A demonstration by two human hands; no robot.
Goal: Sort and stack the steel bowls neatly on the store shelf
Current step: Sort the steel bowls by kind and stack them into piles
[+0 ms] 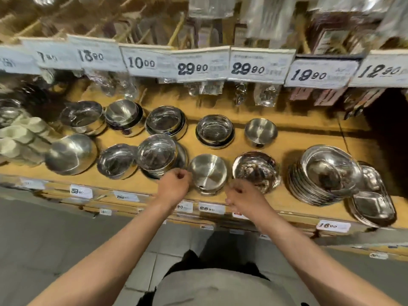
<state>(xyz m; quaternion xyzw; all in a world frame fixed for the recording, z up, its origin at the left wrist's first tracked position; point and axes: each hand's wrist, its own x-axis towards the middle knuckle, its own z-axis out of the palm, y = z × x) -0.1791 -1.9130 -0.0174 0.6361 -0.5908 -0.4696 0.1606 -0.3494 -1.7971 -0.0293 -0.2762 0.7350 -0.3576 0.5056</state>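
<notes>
between both hands (175, 184) (242, 195), matte bowl (208, 172)

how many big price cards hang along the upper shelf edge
8, left to right: one cut off at the left edge, then 7.90, 13.90, 10.00, 29.90, 29.90, 19.90, 12.90.

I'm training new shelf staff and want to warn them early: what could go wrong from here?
1. The brushed bowl between the left hand and right hand sits at the shelf's front edge; a nudge could tip it to the floor.
2. The tilted stack beside the left hand leans and may slide if bumped.
3. The divided trays overhang the edge.
</notes>
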